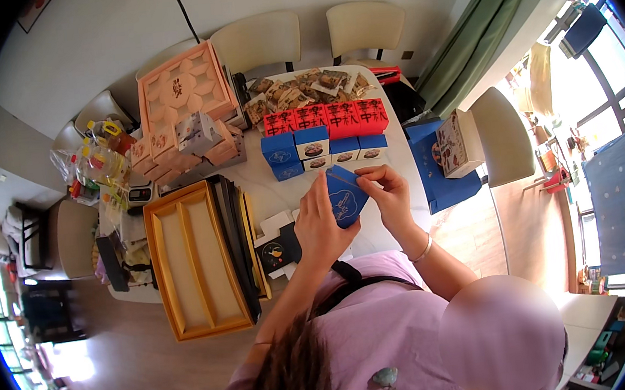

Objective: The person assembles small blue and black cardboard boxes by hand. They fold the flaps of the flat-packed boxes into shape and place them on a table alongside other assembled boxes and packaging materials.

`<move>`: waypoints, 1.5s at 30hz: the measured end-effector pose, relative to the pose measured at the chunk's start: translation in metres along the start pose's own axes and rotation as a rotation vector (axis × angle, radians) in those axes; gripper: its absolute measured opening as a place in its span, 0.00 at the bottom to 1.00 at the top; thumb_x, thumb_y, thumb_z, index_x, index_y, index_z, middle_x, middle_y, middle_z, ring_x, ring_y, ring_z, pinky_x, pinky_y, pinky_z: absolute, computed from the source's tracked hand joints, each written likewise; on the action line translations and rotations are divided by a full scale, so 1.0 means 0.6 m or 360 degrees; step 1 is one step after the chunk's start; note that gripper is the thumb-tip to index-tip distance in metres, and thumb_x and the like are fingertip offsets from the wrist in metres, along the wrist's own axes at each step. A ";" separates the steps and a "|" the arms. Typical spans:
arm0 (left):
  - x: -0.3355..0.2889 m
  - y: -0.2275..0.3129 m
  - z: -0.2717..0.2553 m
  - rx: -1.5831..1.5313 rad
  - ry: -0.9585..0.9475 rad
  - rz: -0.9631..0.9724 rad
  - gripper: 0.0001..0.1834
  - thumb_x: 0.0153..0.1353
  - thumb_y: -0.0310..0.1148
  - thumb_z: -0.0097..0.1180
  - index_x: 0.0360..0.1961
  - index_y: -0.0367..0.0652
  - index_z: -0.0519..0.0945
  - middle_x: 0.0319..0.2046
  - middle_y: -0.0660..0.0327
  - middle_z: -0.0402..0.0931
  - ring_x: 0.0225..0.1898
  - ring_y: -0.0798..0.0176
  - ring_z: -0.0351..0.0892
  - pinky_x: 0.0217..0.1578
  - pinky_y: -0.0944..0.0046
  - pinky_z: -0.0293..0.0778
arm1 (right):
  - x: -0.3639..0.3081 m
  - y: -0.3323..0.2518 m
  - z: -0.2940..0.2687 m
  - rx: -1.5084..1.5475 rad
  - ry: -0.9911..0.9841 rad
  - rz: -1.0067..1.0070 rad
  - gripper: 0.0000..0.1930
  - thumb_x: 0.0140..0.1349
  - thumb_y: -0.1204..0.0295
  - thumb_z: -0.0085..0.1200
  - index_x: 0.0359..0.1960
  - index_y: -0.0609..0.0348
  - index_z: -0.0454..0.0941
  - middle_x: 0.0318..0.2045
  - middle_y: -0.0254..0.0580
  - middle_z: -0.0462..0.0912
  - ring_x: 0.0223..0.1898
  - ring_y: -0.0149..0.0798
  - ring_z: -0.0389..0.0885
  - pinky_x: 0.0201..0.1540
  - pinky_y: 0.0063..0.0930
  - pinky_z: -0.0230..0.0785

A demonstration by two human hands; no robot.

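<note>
A small blue box with a pale line drawing on its face is held up over the near part of the table, tilted. My left hand wraps round its left side and bottom. At its upper right edge, the fingers of my right hand pinch the rim or flap; exactly what they grip is too small to tell. Just beyond stand several blue boxes, some showing a white side with a bowl picture. Behind these is a row of red boxes.
Wrapped packets lie heaped at the back. Pink boxes are stacked at the back left. A gold divided tray leans by dark panels on the left. A black box lies near my left wrist. At right, a blue bag and white box sit on a chair.
</note>
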State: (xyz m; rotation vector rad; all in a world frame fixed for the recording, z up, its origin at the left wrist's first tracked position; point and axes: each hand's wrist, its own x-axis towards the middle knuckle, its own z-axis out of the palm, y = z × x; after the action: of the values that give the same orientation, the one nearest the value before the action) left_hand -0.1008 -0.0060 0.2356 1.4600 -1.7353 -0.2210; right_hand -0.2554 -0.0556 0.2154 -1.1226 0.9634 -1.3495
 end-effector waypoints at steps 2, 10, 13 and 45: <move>0.000 -0.003 0.002 0.0033 0.0002 0.0039 0.58 0.35 0.33 0.72 0.68 0.37 0.54 0.55 0.46 0.70 0.50 0.42 0.74 0.42 0.52 0.78 | 0.001 -0.001 -0.001 -0.0016 -0.0034 0.0026 0.02 0.59 0.82 0.59 0.32 0.65 0.79 0.44 0.44 0.82 0.41 0.29 0.79 0.43 0.21 0.74; 0.009 -0.004 0.000 0.0012 -0.0058 -0.0086 0.55 0.35 0.32 0.72 0.68 0.47 0.58 0.55 0.48 0.66 0.49 0.43 0.73 0.41 0.50 0.77 | -0.003 -0.001 -0.006 -0.0140 -0.0283 -0.0141 0.10 0.58 0.84 0.59 0.42 0.66 0.81 0.51 0.46 0.78 0.48 0.32 0.79 0.46 0.22 0.75; 0.011 -0.012 -0.006 0.0069 -0.0110 -0.0118 0.52 0.35 0.35 0.73 0.67 0.54 0.62 0.55 0.49 0.64 0.50 0.42 0.74 0.38 0.49 0.79 | -0.016 -0.020 0.002 -0.0284 -0.0381 -0.0079 0.15 0.57 0.83 0.60 0.48 0.61 0.81 0.55 0.45 0.76 0.52 0.34 0.78 0.49 0.25 0.78; -0.041 -0.062 0.098 -0.2021 -0.0151 -0.1135 0.30 0.67 0.37 0.54 0.64 0.40 0.57 0.53 0.57 0.72 0.53 0.62 0.75 0.50 0.59 0.78 | -0.004 0.041 0.010 0.0134 -0.0093 0.0160 0.29 0.70 0.77 0.45 0.72 0.50 0.53 0.52 0.40 0.72 0.42 0.24 0.73 0.45 0.17 0.69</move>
State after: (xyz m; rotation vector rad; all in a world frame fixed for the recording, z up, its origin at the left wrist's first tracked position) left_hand -0.1143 -0.0170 0.1640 0.9602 -0.6819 -1.4622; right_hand -0.2441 -0.0548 0.1929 -1.0315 0.9005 -1.2579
